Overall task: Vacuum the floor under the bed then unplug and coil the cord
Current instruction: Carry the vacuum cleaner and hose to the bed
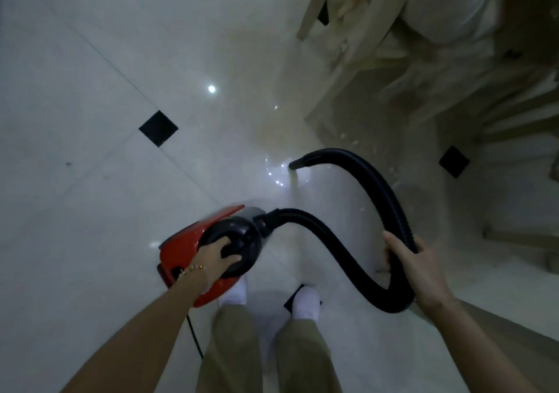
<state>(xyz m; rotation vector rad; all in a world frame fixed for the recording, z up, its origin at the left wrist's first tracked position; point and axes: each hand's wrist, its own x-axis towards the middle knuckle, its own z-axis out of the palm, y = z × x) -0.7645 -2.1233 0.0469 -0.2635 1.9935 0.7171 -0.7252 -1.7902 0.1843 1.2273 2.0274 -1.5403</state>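
Head camera, looking straight down. The left hand (pixel 216 259) comes in from the lower left, forearm stretched forward, a gold bead bracelet (pixel 192 269) at the wrist. Its fingers are curled over the black round handle on top of the red vacuum (pixel 187 243), a closed grip on that handle, and the body of the machine sits just in front of the person's white socks (pixel 305 300) and khaki trousers (pixel 233 347). Whether it is lifted or resting on the floor, hard to say; the red shell is a bit blurred.

Over to the right hand (pixel 414 265): arm reaching in from the lower right, palm turned inward, thumb up, fingers wrapped round the black ribbed hose (pixel 335 241) at the point where it starts to climb. That's a firm hold. The hose leaves the front of the vacuum, dips into a low loop beside the right wrist, then arches high and bends back left, with the nozzle (pixel 298 162) hanging above the glossy white tiled floor (pixel 90 120), near the pale wooden bed frame (pixel 338 69) at upper right.

A thin black cord (pixel 193 336) trails from the back of the vacuum, down beside the left trouser leg.

No lettering or brand mark can be read on the vacuum.
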